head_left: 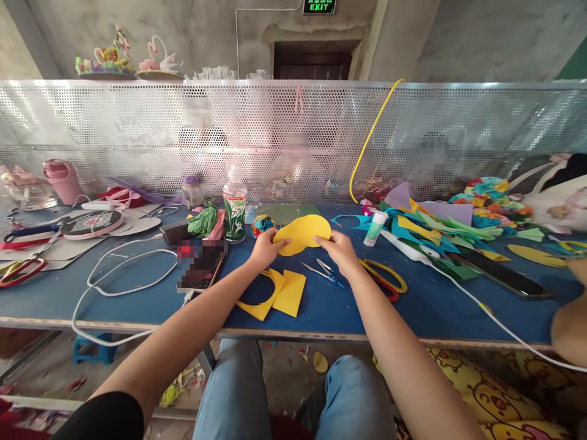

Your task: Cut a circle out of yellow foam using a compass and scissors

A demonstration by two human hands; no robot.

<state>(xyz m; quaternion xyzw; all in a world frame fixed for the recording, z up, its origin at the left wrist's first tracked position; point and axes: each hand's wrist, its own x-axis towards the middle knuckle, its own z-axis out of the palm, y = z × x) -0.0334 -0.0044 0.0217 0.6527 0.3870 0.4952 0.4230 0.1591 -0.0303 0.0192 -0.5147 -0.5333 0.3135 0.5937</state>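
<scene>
Above the blue table, both my hands pinch yellow paper discs point(302, 232) that partly overlap. My left hand point(266, 249) grips the left edge between thumb and fingers, while my right hand point(340, 249) grips the right edge. Below the left hand lies a yellow paper offcut point(247, 310) with a round hole, beside a square yellow paper piece point(292, 294). A drawing compass point(323, 272) rests just left of the right wrist. Yellow-and-red scissors point(398, 280) lie to the right of that wrist, partly hidden by the forearm.
A glue stick point(376, 228) stands near a pile of coloured paper strips point(422, 235). At left are a drink bottle point(235, 208), a phone point(202, 266) and a looping white cable point(92, 284). A perforated metal screen point(275, 122) runs along the back. Another person's arm point(571, 311) reaches in at right.
</scene>
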